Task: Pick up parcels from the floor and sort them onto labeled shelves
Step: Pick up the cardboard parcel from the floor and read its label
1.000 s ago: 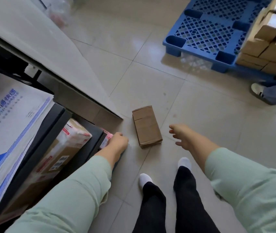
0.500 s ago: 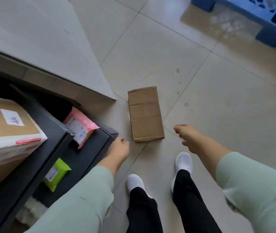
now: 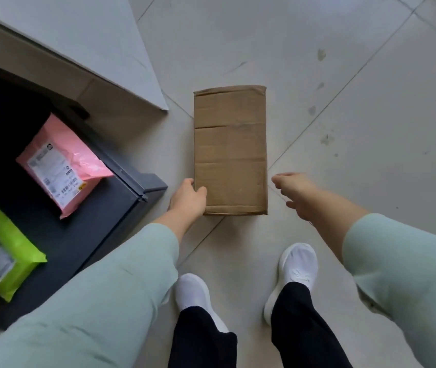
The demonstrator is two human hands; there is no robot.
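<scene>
Shelving [image 3: 121,203] filled the left side of the frame, a dark metal unit whose corner jutted toward the middle. At lower left a lime-green mailer bag [image 3: 4,251] lay flat on one level with a white label on it (the print too blurred to read). Up and right of it, a pink mailer bag [image 3: 62,163] rested on the shelf above, its label facing up and its lower end overhanging the shelf's edge. A pale grey slab [image 3: 78,43] ran across the upper left of the frame above the shelves.

Just right of the shelf corner, the left hand [image 3: 187,199] met the lower left corner of the cardboard parcel [image 3: 230,150], thumb lying on the top face and fingers curled against the left side; whether they had closed into a real grip could not be told. The parcel lay flat on the tiled floor [image 3: 344,75] at the centre of the frame, long axis running up the picture, plain brown face up.

Right of the parcel, the right hand [image 3: 297,193] was held just beside the lower right corner, not touching it, fingers loosely spread and holding nothing. Both arms wore pale green sleeves. At the bottom centre stood two white shoes [image 3: 297,272] under black trouser legs, toes pointed at the parcel.
</scene>
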